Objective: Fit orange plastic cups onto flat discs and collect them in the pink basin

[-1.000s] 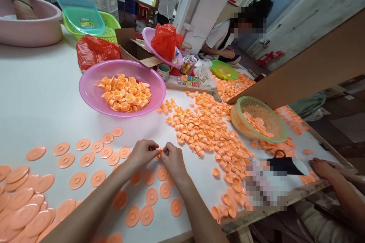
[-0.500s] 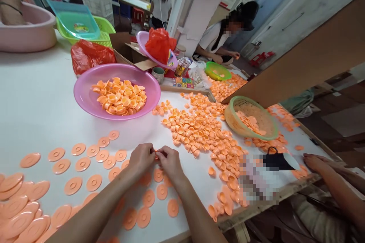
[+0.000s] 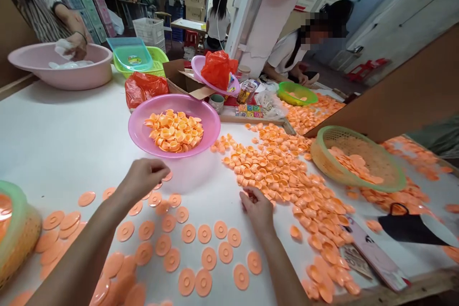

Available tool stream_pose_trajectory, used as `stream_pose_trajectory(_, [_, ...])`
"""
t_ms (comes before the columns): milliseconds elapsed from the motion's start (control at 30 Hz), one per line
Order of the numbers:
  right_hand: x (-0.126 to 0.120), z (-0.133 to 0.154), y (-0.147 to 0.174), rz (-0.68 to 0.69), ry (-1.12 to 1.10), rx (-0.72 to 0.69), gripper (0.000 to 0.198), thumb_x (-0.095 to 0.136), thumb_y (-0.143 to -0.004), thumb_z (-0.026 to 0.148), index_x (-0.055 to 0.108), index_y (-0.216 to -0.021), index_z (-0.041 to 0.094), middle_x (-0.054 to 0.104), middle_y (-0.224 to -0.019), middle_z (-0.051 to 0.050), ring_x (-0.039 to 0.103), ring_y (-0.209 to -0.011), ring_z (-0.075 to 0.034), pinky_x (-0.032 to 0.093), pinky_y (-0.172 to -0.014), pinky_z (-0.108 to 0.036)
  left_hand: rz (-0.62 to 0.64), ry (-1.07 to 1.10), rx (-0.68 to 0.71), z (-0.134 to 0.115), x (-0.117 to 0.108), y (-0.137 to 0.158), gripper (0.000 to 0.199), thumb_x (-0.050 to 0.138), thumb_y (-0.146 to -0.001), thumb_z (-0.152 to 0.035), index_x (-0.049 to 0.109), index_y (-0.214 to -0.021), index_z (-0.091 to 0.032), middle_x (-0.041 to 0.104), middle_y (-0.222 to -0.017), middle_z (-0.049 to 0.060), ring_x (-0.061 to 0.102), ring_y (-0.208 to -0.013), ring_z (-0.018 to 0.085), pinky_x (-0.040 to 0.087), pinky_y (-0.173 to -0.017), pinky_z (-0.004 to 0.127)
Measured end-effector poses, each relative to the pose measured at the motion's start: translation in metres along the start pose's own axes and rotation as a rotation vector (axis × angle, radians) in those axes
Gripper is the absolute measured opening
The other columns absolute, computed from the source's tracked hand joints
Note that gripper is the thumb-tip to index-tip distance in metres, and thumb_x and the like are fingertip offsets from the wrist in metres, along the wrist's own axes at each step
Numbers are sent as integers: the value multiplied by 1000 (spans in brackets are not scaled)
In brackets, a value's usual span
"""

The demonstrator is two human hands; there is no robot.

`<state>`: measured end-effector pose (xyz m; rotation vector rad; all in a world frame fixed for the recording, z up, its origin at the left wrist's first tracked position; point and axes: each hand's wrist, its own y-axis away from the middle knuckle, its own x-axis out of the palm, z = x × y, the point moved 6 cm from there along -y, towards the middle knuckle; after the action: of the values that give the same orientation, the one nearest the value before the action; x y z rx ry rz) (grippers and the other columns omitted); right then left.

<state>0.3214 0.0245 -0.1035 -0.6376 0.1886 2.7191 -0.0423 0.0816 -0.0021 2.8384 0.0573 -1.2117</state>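
My left hand [image 3: 145, 177] hovers at the far end of the loose flat orange discs, its fingers bent with a gap to the thumb. Its fingertips are right by one ringed disc [image 3: 167, 176], which seems to lie on the table; I see nothing gripped. Beside a heap of small orange toy cups [image 3: 272, 162], my right hand [image 3: 258, 208] has its fingers loosely curled and apart, with nothing visible in them. A pink bowl [image 3: 136, 126] beyond my left hand holds many orange cup pieces. Discs such as this one [image 3: 204, 233] are spread between my arms.
A mesh basket with discs [image 3: 322, 158] stands right of the heap; another basket [image 3: 21, 248] is at the left edge. A phone [image 3: 380, 258] and black mask [image 3: 409, 224] lie at right. Co-workers sit across the table, one with hands in a pale pink tub [image 3: 89, 74].
My hands were together, pinching a small orange piece; now they are apart, left hand toward the pink bowl, right hand by the heap. The piece is no longer seen between them. The view has shifted.
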Motion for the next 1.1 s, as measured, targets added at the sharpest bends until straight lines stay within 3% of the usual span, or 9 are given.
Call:
stream_pose_trajectory(100, [1,-14,6,28,-380,261,39,71,-70,45,68,-94,15,65,-67,-3,63,-60,-19,52,-57,-31,6,-252,-20,33,29,9,24,56,-81,-32,74,-92,-21,72,-91,8,63,-87,25,46,-70,33])
stream_pose_trajectory(167, [0,-9,9,17,-488,284,40,78,-64,42,69,-92,14,68,-74,-3,66,-64,-18,53,-58,-29,-13,-303,5,34,52,8,22,55,-81,-27,74,-90,-21,69,-99,11,59,-97,29,43,-77,37])
stream_pose_trajectory(267, [0,5,13,27,-480,239,39,82,-60,36,70,-91,15,69,-75,-3,65,-61,-15,53,-54,-25,87,-254,136,4,101,14,20,54,-82,-22,73,-77,-21,67,-92,9,57,-95,27,39,-80,36])
stream_pose_trajectory(400, [7,19,19,102,-408,202,27,77,-63,34,70,-82,16,69,-70,-3,66,-58,-17,54,-52,-26,244,-143,335,-48,168,45,14,60,-76,-13,71,-79,-22,66,-91,5,58,-91,21,37,-79,32])
stream_pose_trajectory(500, [13,21,21,142,-274,155,19,71,-63,30,72,-76,16,67,-64,-1,62,-50,-13,51,-48,-24,276,-81,378,-64,196,62,21,61,-72,-8,69,-86,-21,64,-94,5,56,-92,21,38,-78,32])
stream_pose_trajectory(667, [26,7,22,236,-82,233,9,61,-67,28,60,-66,19,51,-42,6,46,-35,-11,36,-35,-20,254,-19,363,-57,204,62,10,64,-74,-13,68,-80,-20,60,-86,5,53,-84,20,39,-76,32])
stream_pose_trajectory(867, [40,16,19,322,80,180,11,58,-66,19,53,-56,21,48,-39,7,45,-35,-10,33,-38,-20,249,18,342,-57,200,61,9,62,-78,-13,68,-74,-19,60,-82,5,53,-81,20,39,-77,32])
stream_pose_trajectory(1033, [42,25,14,345,189,123,13,58,-64,15,51,-54,21,51,-42,6,48,-41,-11,33,-44,-21,445,226,181,-56,192,56,7,64,-72,-18,70,-76,-20,64,-81,3,58,-77,17,41,-69,27])
stream_pose_trajectory(1100, [42,27,12,345,215,100,14,57,-64,14,51,-54,21,52,-45,6,49,-45,-11,33,-47,-21,465,261,90,-55,189,52,10,61,-73,-19,70,-76,-19,67,-76,1,59,-71,15,40,-64,25])
